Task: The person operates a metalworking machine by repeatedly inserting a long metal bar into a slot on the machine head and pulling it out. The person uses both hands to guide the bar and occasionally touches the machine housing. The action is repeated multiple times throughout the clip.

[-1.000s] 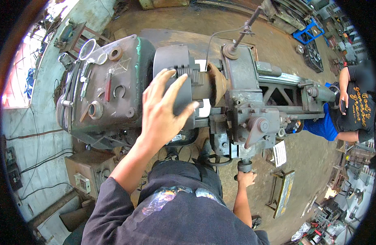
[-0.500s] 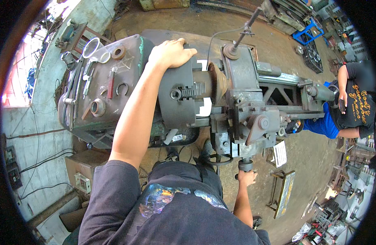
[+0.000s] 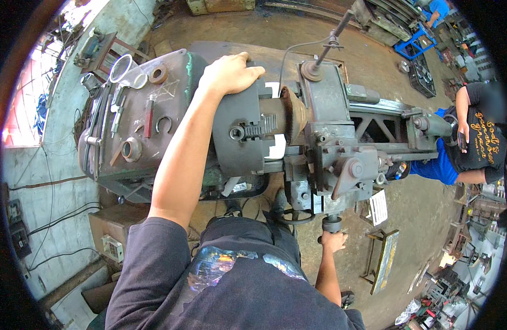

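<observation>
A loose, charcoal-black cloth T-shirt with short sleeves [image 3: 237,300] spreads across the lower middle of the frame, its fabric matte and softly creased. Two irregular, glossy printed patches mark it: a larger multicoloured one, with blue, violet and orange [image 3: 218,269], left of the bottom centre, and a smaller, paler bluish one [image 3: 285,265] to its right. The wide left sleeve [image 3: 154,247], at lower left, has a plain hem. Below it the forearm is bare, as are the left hand [image 3: 231,74], at upper centre, and the right hand [image 3: 334,241], at lower right. Black cloth trousers [image 3: 253,232] show above the shirt.
</observation>
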Motion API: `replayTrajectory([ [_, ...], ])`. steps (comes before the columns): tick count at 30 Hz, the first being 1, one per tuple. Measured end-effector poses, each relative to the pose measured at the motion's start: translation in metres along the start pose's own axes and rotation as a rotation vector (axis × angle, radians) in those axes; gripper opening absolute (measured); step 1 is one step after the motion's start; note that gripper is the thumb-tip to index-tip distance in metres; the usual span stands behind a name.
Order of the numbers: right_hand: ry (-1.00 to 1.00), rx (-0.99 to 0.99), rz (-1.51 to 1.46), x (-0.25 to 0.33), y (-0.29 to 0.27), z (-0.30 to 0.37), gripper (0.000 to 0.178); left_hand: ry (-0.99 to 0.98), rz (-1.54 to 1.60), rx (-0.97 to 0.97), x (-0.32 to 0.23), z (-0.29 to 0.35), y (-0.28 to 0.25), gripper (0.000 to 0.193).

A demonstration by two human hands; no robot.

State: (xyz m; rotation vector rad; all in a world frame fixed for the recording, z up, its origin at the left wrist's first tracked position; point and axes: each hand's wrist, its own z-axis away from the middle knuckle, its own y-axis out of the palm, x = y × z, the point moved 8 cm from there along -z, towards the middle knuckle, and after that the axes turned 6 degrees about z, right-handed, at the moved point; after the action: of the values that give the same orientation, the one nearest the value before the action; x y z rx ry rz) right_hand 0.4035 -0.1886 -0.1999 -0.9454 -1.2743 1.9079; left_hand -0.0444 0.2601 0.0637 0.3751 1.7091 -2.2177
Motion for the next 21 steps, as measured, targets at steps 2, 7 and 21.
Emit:
replayTrajectory([
  [2,-0.008,-0.023,-0.015,-0.001,0.0,0.0,0.05,-0.002,-0.006,0.005,0.0,-0.001,0.0,0.076],
  [7,-0.039,-0.17,-0.131,-0.003,0.0,0.004,0.048,-0.014,-0.005,0.03,0.002,-0.007,0.002,0.077],
  [21,0.012,-0.438,-0.04,0.003,-0.01,0.025,0.043,0.028,-0.028,-0.015,0.004,-0.009,0.004,0.081],
])
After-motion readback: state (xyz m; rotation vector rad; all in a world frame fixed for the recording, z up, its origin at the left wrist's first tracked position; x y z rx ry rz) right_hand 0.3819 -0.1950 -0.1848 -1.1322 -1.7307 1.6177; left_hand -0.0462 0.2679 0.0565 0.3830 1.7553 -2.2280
